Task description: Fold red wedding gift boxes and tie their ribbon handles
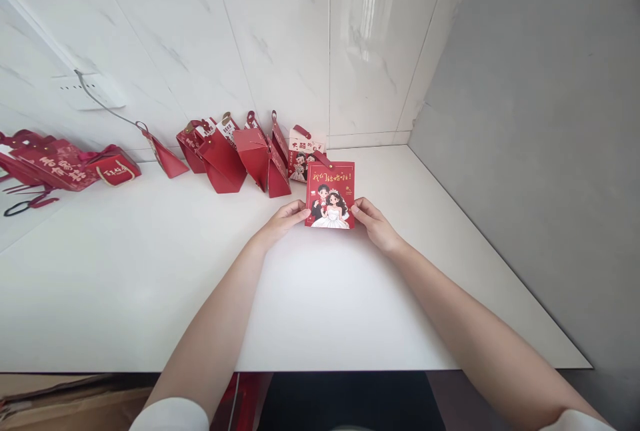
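1. Basically, tiled wall [280,37] at back, white with grey marbling; plain grey surface [540,151] along the right.
2. White tabletop [150,271] spans the view, meeting the wall at its far edge.
3. Forearms reach in from the near edge, white sleeves at the bottom.
4. Row of red boxes [220,167] near the wall, left of center: slanted folded sides, strap loops on top, some with white printed panels.
5. Red pile [55,164] at far left, pale characters on its face; small red box with gold cord [116,167] just beside it.
6. Held red box [331,196] at center, upright, printed side facing the camera: gold characters above a cartoon couple, one in a white gown, red strap on top. White-and-red box [299,161] behind it, partly hidden; contact unclear.
7. Left grip [293,216]: narrow, pinching the left edge low down. Right grip [369,217]: same, right edge, thumb in front.
8. Grey cable [103,104] runs from the wall socket [95,92] down toward a strap loop.
9. Dark loop [17,209] at far left, too small to identify.
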